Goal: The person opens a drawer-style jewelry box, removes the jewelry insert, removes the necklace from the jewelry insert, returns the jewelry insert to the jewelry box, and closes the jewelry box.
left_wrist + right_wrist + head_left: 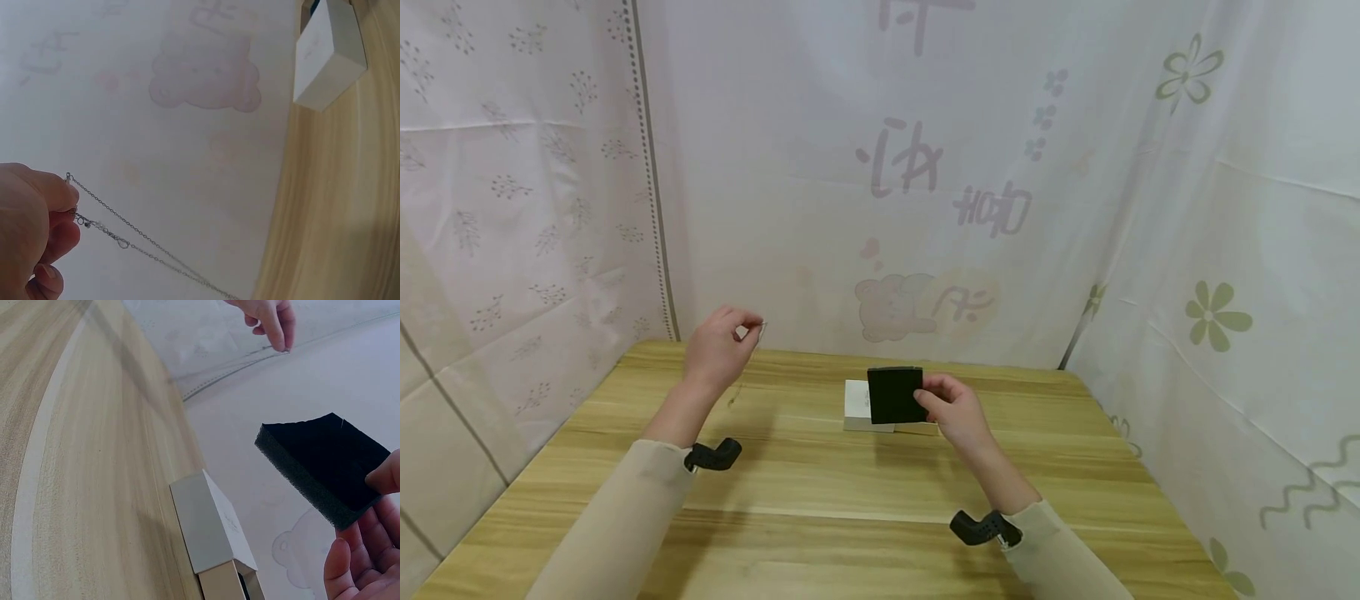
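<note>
Raised above the table's far left part, my left hand [718,348] pinches a thin silver chain necklace [140,233] between thumb and fingers. In the left wrist view the chain hangs in two strands, with a clasp and small rings near the fingertips; its lower end runs out of frame. My right hand [958,417] holds a square black foam pad [319,464] by one edge, thumb on its dark smooth face and fingers beneath. Behind the pad, a white box [857,402] sits on the table, partly hidden in the head view. The right wrist view shows an open-ended tan section [220,582] at one end of it.
The wood-grain table [820,533] stretches beneath both hands. White printed curtains [775,167] hang behind it and at both sides, close to the table edges. A black wrist camera mount sits on each forearm near the sleeve cuff.
</note>
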`<state>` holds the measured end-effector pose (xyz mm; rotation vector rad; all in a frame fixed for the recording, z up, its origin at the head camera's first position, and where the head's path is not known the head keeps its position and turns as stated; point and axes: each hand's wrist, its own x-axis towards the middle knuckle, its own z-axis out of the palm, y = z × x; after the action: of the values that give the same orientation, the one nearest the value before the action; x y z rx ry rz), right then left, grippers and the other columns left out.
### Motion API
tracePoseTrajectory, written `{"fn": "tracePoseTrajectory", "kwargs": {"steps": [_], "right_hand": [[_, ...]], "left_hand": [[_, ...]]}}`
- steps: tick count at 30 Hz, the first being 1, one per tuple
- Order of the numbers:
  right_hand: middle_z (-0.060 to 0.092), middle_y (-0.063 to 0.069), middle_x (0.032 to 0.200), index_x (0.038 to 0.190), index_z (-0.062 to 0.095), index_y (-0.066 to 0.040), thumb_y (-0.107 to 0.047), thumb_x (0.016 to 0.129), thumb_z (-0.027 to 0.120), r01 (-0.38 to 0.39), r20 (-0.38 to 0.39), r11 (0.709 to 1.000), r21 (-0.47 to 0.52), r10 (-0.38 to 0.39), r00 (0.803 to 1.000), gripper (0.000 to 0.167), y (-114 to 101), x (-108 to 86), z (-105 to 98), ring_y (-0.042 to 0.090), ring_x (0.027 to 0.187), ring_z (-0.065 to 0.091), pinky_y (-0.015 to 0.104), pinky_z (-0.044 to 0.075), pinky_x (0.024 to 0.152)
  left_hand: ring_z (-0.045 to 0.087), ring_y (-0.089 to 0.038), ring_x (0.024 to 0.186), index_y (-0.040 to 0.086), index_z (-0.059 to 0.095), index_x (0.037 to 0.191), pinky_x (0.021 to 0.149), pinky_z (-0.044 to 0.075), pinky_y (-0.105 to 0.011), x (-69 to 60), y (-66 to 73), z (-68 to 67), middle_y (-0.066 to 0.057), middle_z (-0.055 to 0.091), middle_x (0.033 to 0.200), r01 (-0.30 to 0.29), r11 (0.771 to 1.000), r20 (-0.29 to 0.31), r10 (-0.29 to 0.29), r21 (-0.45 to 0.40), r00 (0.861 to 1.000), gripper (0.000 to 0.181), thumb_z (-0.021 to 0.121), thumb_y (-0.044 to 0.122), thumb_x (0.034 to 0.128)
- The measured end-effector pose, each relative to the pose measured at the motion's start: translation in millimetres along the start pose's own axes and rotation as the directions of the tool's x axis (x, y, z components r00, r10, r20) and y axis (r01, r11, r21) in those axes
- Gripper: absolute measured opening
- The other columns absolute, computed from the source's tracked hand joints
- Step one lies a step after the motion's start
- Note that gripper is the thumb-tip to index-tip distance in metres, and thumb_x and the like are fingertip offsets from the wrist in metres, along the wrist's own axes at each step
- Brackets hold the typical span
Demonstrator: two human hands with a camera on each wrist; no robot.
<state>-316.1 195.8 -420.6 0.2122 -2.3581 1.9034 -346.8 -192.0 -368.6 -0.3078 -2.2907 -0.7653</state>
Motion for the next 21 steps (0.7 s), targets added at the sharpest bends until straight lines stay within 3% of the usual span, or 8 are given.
{"fn": "tracePoseTrajectory", "kwargs": {"steps": [8,21], "right_hand": [[0.068,-0.002,0.099,0.121,0.071,0.004,-0.01,0.104,0.073,0.007,0.012,1.0,0.011,-0.007,1.0,0.022,1,0.1,1,0.015,0.079,0.059,0.023,0.055,0.069],[0.068,-0.003,0.098,0.121,0.071,0.004,-0.01,0.105,0.073,-0.001,0.014,1.0,0.017,0.001,1.0,0.021,4,-0.9,2,0.015,0.082,0.059,0.022,0.055,0.07]], "left_hand": [[0.074,-0.032,0.087,0.006,0.083,0.111,0.072,0.062,-0.047,-11.9,-12.0,0.9,-0.011,0.079,0.111,0.03,1.0,0.017,-0.03,0.004,0.999,0.012,0.074,0.011,0.1047],[0.076,-0.034,0.094,0.006,0.082,0.115,0.074,0.064,-0.051,-25.4,-29.5,6.8,-0.014,0.078,0.116,0.094,0.994,0.128,-0.101,0.059,0.987,0.016,0.072,0.015,0.1064]]}}
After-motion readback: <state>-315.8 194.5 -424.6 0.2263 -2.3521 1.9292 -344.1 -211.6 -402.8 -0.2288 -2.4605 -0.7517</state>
